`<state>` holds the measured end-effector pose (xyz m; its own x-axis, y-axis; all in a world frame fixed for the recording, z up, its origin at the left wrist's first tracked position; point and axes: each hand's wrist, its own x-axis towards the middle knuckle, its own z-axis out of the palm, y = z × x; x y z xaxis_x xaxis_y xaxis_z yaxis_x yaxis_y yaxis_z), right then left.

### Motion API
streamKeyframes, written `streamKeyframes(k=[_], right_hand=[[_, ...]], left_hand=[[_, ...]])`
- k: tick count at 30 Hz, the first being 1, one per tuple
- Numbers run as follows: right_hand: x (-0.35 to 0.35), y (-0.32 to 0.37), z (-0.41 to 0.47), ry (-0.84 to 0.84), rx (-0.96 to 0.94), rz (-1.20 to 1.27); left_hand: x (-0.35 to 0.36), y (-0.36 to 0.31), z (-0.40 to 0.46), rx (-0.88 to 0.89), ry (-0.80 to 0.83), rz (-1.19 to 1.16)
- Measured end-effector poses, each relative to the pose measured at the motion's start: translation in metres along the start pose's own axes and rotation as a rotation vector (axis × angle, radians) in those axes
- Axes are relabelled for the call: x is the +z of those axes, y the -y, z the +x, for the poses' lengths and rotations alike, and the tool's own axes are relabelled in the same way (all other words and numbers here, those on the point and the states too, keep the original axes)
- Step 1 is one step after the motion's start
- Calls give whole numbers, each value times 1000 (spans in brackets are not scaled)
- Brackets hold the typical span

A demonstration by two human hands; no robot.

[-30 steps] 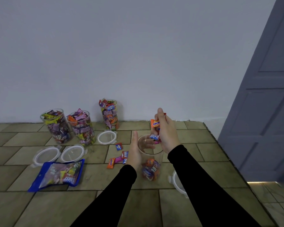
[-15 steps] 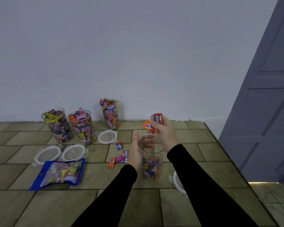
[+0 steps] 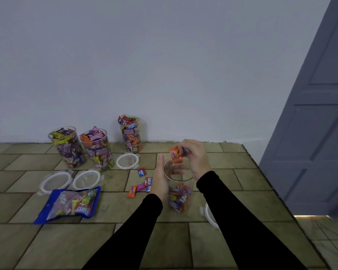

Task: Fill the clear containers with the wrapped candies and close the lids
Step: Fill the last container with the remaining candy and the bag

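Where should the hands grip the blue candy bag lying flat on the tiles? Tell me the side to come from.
Pinch the blue candy bag at its far edge, nearest the two lids, coming from above. It lies flat, so only an edge offers purchase, and that end looks torn open; lifting there should keep candies from spilling.

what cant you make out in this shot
Head view only:
- Lid at right: mostly hidden under the right sleeve.
- Right hand: how many candies besides the orange candy, fingers cover them.
- Candy labels in the three full containers: too small.
- Left hand fingers: blurred through the container.
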<state>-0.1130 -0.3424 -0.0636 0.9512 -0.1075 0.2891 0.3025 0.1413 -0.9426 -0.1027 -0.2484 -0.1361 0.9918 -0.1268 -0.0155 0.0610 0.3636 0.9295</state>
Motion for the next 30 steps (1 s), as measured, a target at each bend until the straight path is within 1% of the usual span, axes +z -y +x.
streamKeyframes(k=[2, 5, 10, 13, 15, 17, 21, 23, 25, 27, 29, 30], right_hand=[[1, 0, -1, 14, 9, -32], [6, 4, -6, -9, 43, -46], [9, 9, -11, 21, 56, -78], [9, 7, -10, 1, 8, -154], [8, 7, -9, -12, -23, -172], [8, 8, -6, -16, -82, -228], [21, 11, -2, -31, -221, -418], [39, 11, -12, -9, -267, -458], [58, -3, -25, 68, -285, -579], [75, -29, -37, 220, -207, -815], [82, -52, -43, 368, -44, -1061], [86, -62, -46, 431, 25, -1160]], left_hand=[[0, 0, -1, 0, 10, 0], [-1, 0, -1, 0, 25, 14], [0, 2, 1, 37, 44, 11], [-1, 0, 3, 12, 69, 12], [-5, -3, 3, 11, 55, 78], [-15, -5, 2, 37, 13, 200], [-55, -14, 0, 177, -79, 485], [-81, -14, 5, 225, -69, 688], [-108, -10, 13, 221, -26, 967], [-129, -11, 18, 183, 67, 1235], [-131, -23, 8, 129, 176, 1395], [-136, -24, 6, 114, 203, 1455]])
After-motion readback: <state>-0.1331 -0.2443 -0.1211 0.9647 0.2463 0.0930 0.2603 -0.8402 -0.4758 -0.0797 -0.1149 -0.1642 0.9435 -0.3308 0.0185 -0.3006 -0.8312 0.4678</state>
